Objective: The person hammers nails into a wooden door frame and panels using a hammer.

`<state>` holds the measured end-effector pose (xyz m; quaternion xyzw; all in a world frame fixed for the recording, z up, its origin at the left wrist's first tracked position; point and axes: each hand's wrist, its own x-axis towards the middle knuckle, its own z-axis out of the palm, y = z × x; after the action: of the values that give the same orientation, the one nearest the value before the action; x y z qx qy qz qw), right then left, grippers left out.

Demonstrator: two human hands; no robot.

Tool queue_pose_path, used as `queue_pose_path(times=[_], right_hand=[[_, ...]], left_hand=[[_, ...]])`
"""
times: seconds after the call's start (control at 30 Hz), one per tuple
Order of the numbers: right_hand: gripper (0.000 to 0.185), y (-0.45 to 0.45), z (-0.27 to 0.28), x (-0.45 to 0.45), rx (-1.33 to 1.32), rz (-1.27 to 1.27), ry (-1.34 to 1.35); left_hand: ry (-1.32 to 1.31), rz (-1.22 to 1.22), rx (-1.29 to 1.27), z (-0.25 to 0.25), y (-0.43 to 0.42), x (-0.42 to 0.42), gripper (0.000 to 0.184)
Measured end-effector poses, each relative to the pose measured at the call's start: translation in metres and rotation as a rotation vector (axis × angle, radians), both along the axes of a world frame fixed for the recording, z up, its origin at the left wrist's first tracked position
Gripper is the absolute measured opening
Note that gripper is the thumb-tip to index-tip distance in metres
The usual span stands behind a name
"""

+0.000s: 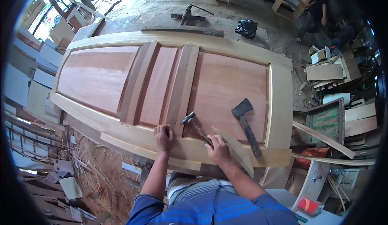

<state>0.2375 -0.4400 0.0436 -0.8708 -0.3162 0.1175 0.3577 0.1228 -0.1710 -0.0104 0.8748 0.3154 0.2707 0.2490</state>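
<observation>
A panelled wooden door (279,104) lies flat in front of me, with a pale frame and reddish panels. My right hand (220,149) is closed round the handle of a hammer (195,126), whose head is raised towards the middle crosspiece. My left hand (163,139) rests at the door's near edge, by the foot of the crosspieces. Its fingers are curled together; what they hold, if anything, is hidden. Right of the hammer lies a hatchet (247,129) across the panel and near rail. A thin curved strip of wood (238,152) passes beside my right forearm.
Beyond the door, a metal clamp-like tool (187,17) and a black plastic bag (246,28) sit on the bench. Wood offcuts (324,72) are piled at right, near a person (317,17). Shavings and scraps (101,174) cover the floor at left.
</observation>
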Motion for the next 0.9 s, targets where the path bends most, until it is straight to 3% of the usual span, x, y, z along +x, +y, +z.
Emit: queue_pose_path(times=[0.13, 0.2, 0.23, 0.27, 0.4, 0.53, 0.57, 0.6, 0.67, 0.73, 0.8, 0.87, 0.9], right_hand=[[0.024, 0.013, 0.029, 0.083, 0.207, 0.043, 0.068], [0.016, 0.038, 0.025, 0.17, 0.312, -0.037, 0.151], [0.015, 0.053, 0.014, 0.219, 0.263, -0.123, 0.054], [0.016, 0.069, 0.013, 0.278, 0.344, -0.13, -0.069], [0.022, 0.129, -0.021, 0.507, 0.173, -0.354, -0.38], [0.049, 0.17, -0.015, 0.66, -0.094, -0.456, -0.522], [0.058, 0.175, -0.026, 0.694, -0.057, -0.457, -0.629], [0.066, 0.179, -0.038, 0.721, -0.02, -0.457, -0.737], [0.083, 0.192, -0.032, 0.74, -0.198, -0.574, -0.792], [0.089, 0.194, -0.026, 0.748, -0.331, -0.489, -0.87], [0.086, 0.193, -0.032, 0.758, -0.401, -0.396, -0.594], [0.068, 0.187, -0.05, 0.767, -0.622, -0.413, -0.506], [0.057, 0.18, -0.057, 0.767, -0.576, -0.414, -0.467]], left_hand=[[0.042, 0.038, 0.039, 0.007, -0.003, 0.005, 0.017], [0.056, 0.066, 0.016, 0.005, -0.001, 0.008, 0.015], [0.056, 0.052, 0.031, 0.007, -0.001, 0.009, 0.013], [0.065, 0.047, 0.033, 0.007, 0.0, 0.009, 0.013], [0.114, 0.064, 0.021, 0.004, 0.0, 0.009, 0.014], [0.174, 0.077, -0.002, 0.007, 0.001, 0.01, 0.018], [0.184, 0.088, -0.009, 0.005, 0.001, 0.008, 0.018], [0.193, 0.098, -0.016, 0.003, 0.001, 0.005, 0.019], [0.192, 0.102, -0.035, -0.004, 0.002, 0.01, 0.02], [0.191, 0.137, -0.041, -0.001, -0.002, 0.008, 0.021], [0.241, 0.135, -0.03, 0.005, -0.003, 0.007, 0.022], [0.248, 0.126, -0.001, 0.006, 0.0, 0.011, 0.023], [0.244, 0.131, 0.004, 0.006, 0.001, 0.012, 0.023]])
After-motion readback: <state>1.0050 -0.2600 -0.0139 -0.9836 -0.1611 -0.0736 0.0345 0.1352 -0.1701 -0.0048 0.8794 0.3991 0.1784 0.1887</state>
